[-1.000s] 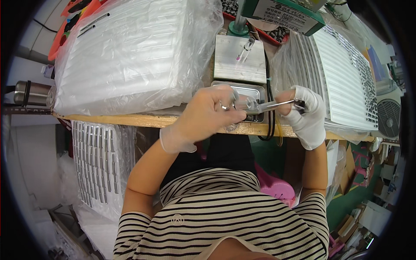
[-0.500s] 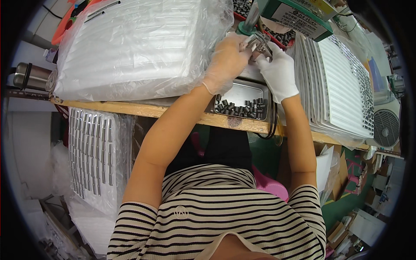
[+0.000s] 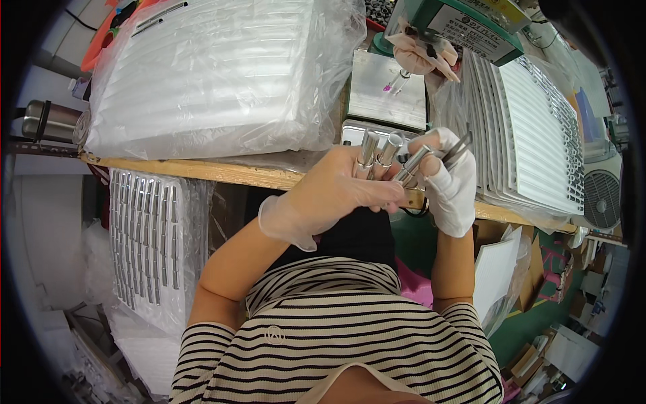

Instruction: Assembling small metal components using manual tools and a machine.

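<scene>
My left hand [image 3: 330, 188], in a thin translucent glove, is closed around several shiny metal tubes [image 3: 369, 149] near the table's front edge. Their upper ends point away from me. In a white glove with bare fingertips, my right hand [image 3: 449, 182] grips dark tweezers [image 3: 459, 147]. Its thumb and fingers also touch one tilted tube [image 3: 412, 165] beside the left hand's bunch. Just beyond both hands stands a green bench press [image 3: 383, 44] with a flat metal base plate [image 3: 377, 101]. A cloth-wrapped part [image 3: 414, 54] hangs over that plate.
A large plastic-wrapped stack of white foam trays [image 3: 202, 81] fills the table's left. Upright white trays holding metal tubes [image 3: 531, 128] stand at the right. A metal parts tray [image 3: 351, 129] lies mostly hidden behind my hands. A steel flask [image 3: 54, 120] stands far left.
Both hands have come back toward me from the press to the table's front edge, bringing the tubes and tweezers. The base plate is now uncovered; my hands now hide most of the parts tray.
</scene>
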The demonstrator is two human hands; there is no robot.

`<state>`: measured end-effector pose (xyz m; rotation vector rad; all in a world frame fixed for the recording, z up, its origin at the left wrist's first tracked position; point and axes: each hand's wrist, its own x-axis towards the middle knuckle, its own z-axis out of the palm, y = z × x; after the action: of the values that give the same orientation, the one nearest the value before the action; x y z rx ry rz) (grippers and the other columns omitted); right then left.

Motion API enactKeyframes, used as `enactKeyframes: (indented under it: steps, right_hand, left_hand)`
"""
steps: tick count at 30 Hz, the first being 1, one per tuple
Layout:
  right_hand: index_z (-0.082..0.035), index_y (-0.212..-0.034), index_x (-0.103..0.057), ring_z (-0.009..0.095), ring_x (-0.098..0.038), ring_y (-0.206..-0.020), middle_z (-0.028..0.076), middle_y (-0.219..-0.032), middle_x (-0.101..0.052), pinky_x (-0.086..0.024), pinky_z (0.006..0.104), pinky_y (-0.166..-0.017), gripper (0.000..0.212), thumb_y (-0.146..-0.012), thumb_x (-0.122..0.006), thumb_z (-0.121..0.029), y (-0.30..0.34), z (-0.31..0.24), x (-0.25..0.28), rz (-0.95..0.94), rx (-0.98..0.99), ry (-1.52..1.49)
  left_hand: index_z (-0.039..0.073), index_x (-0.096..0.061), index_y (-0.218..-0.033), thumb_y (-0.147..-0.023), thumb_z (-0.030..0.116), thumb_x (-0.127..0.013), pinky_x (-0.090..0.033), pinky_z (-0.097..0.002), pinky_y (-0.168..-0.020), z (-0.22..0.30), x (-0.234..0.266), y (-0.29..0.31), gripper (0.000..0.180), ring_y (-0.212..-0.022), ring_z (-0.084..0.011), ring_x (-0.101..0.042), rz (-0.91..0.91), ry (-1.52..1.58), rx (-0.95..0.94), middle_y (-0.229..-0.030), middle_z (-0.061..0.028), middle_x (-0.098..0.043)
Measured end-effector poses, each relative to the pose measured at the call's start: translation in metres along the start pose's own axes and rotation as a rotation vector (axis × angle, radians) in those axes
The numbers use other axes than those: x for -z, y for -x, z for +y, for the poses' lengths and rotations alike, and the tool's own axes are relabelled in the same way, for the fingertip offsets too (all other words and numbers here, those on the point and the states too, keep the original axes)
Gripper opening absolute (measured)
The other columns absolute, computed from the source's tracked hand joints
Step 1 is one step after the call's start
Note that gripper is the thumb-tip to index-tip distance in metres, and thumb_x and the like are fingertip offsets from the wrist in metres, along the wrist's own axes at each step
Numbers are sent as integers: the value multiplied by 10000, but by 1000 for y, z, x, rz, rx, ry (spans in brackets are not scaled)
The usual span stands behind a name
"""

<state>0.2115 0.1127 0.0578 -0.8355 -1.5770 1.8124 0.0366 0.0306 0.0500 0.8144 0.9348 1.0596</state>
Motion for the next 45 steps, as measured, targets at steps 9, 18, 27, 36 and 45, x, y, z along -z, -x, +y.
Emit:
enactKeyframes:
  steps: [9, 18, 27, 36, 45]
  right_hand:
    - [34, -901, -613, 70, -535, -616, 53, -738, -626, -400, 180, -556, 543, -724, -792, -448, 4, -8, -5, -143, 99, -215]
    - [-31, -987, -624, 143, -574, -644, 47, -806, -643, -450, 250, -590, 309, -805, -707, -266, -34, -53, -58, 154, 291, 589]
    - [-70, -846, -571, 204, -547, -612, 52, -718, -565, -471, 339, -572, 127, -759, -612, -153, 11, -71, -94, 177, 207, 1137]
    - [-88, -574, -471, 190, -399, -416, 26, -486, -397, -428, 423, -466, 122, -636, -576, -84, 30, -95, -196, 469, -140, 1009]
    - [-35, -818, -543, 213, -569, -539, 63, -612, -547, -405, 392, -421, 209, -725, -530, -222, 49, -61, -166, -106, -22, 1104]
  left_hand:
    - [-22, -601, -964, -850, 132, -649, -476, -224, -599, 50, -8, 32, 197, -693, -125, -635, -99, 79, 161, -833, -102, -680]
    - [37, -617, -1052, -873, 250, -637, -455, -258, -639, 85, 57, 29, 279, -672, -99, -552, 452, -587, -327, -836, -49, -649]
    - [48, -644, -1027, -841, 336, -560, -474, -460, -755, 235, 398, -30, 353, -899, -398, -628, 1198, -1900, -189, -917, -219, -667]
    - [77, -480, -1297, -913, 106, -417, -458, -484, -864, 200, 425, -48, 391, -1018, -433, -584, 942, -2104, -30, -1103, -274, -601]
    - [29, -421, -1358, -828, -74, -423, -359, -351, -1043, 226, 489, -16, 541, -1241, -318, -477, 722, -2103, -162, -1334, -200, -497]
